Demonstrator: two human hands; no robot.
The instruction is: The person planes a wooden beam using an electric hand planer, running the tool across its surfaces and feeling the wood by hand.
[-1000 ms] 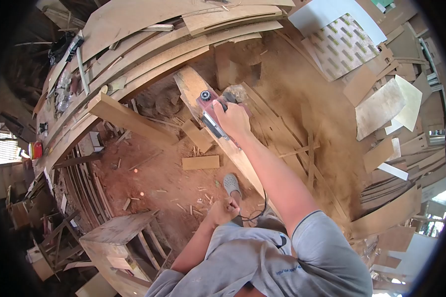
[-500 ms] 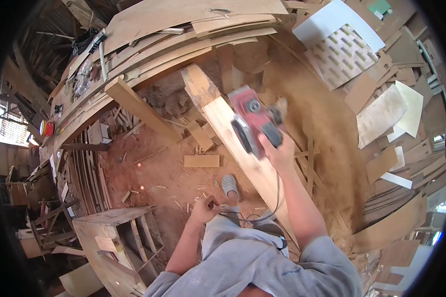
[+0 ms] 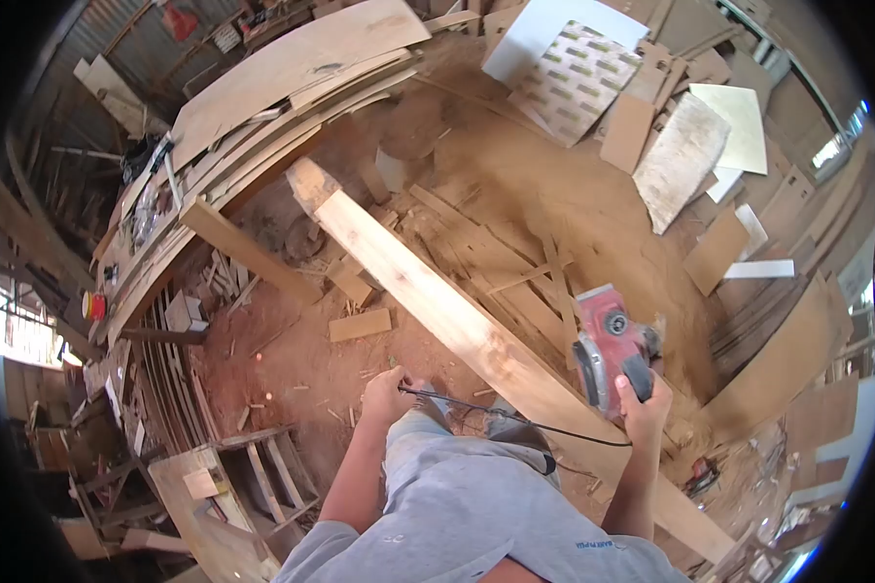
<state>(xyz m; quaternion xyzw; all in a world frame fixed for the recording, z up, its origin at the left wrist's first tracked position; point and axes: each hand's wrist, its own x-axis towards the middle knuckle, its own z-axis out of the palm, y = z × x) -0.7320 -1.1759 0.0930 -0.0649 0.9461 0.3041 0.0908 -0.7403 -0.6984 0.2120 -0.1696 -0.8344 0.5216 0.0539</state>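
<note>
My right hand point(image 3: 646, 412) grips the rear handle of a red electric planer point(image 3: 611, 325). The planer is at the right edge of a long, pale wooden beam point(image 3: 437, 301); whether it touches the wood I cannot tell. The beam slants from the upper left to the lower right, its far end point(image 3: 311, 183) rough and darker. A black power cord point(image 3: 515, 418) stretches across in front of my body. My left hand point(image 3: 387, 394) is closed on this cord, left of the beam.
Stacked boards point(image 3: 292, 102) lie along the far left side. A wooden frame point(image 3: 233, 505) stands at lower left. Wood offcuts point(image 3: 360, 325) and shavings litter the dirt floor. Sawdust point(image 3: 593, 204) covers the ground right of the beam, near scattered sheets point(image 3: 685, 146).
The planer and my right hand have moved back from the beam's upper part toward the lower right. The cord is now pulled straighter between my hands. My view has shifted.
</note>
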